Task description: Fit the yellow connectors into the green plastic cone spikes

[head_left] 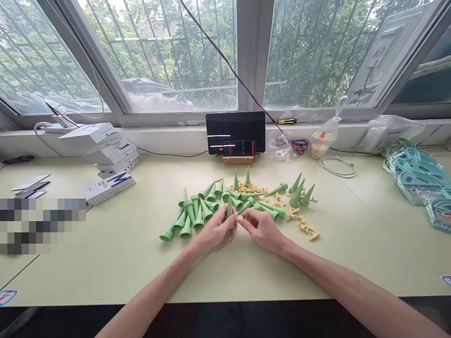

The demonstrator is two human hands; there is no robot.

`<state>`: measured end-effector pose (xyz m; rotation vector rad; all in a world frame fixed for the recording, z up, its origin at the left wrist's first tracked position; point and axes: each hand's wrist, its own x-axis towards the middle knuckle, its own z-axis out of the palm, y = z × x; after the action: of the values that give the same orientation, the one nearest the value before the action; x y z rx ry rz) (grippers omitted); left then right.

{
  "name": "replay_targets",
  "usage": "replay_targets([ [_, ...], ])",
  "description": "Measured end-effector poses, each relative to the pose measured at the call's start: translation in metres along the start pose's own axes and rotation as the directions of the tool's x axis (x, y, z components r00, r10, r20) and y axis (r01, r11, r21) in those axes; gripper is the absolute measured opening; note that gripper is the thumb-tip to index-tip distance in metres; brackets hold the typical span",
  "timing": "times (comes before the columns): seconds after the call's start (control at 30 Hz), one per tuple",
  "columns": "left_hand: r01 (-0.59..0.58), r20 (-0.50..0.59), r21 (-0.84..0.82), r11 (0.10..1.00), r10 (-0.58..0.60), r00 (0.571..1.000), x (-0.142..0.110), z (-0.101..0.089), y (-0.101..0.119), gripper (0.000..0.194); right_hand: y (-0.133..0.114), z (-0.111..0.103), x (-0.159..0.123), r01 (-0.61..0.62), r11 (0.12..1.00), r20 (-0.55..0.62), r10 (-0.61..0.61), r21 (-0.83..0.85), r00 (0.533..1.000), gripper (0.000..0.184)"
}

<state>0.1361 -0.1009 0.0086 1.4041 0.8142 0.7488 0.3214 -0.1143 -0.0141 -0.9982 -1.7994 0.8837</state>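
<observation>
My left hand (221,226) is closed around a green plastic cone spike (229,206), its tip pointing up. Right beside it, my right hand (260,227) pinches a small yellow plastic peg (240,218) against the spike's side; the fingers partly hide where the two meet. Several more green cone spikes (190,211) with ribbed caps lie in a heap behind and left of my hands. A pile of small yellow pegs (248,188) sits behind that heap, and loose yellow pegs (310,232) are scattered to the right. Several green spikes (298,193) stand upright at the right.
At the back, a phone (239,148) leans before a dark tablet (235,129) on a cardboard stand. White boxes (109,150) are stacked left. A bagged cup (321,141), a coiled white cable (337,166) and bagged teal plastic parts (416,171) lie right. The table's front edge runs near me.
</observation>
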Motion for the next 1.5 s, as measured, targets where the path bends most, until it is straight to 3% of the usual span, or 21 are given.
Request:
replay_targets([
  [0.7, 0.009, 0.024, -0.002, 1.000, -0.009, 1.000, -0.0011, 0.0007, 0.0006, 0.028, 0.0014, 0.0003, 0.0029, -0.008, 1.000, 0.008, 0.008, -0.018, 1.000, 0.047],
  [0.9, 0.009, -0.008, -0.004, 1.000, -0.009, 1.000, -0.0007, 0.0003, 0.0008, 0.028, -0.0016, -0.0008, 0.0019, -0.072, 0.997, -0.001, 0.072, 0.033, 0.997, 0.029],
  [1.07, -0.010, -0.023, 0.004, 1.000, 0.010, 1.000, 0.0002, -0.0003, -0.0009, 0.027, -0.0030, -0.0008, 0.0002, -0.039, 0.999, 0.015, 0.038, 0.017, 0.999, 0.022],
  [1.5, 0.008, -0.016, 0.013, 1.000, -0.008, 1.000, -0.0005, -0.0002, 0.0035, 0.028, -0.0020, -0.0009, 0.0004, -0.013, 0.999, 0.042, 0.015, -0.041, 0.999, 0.024],
])
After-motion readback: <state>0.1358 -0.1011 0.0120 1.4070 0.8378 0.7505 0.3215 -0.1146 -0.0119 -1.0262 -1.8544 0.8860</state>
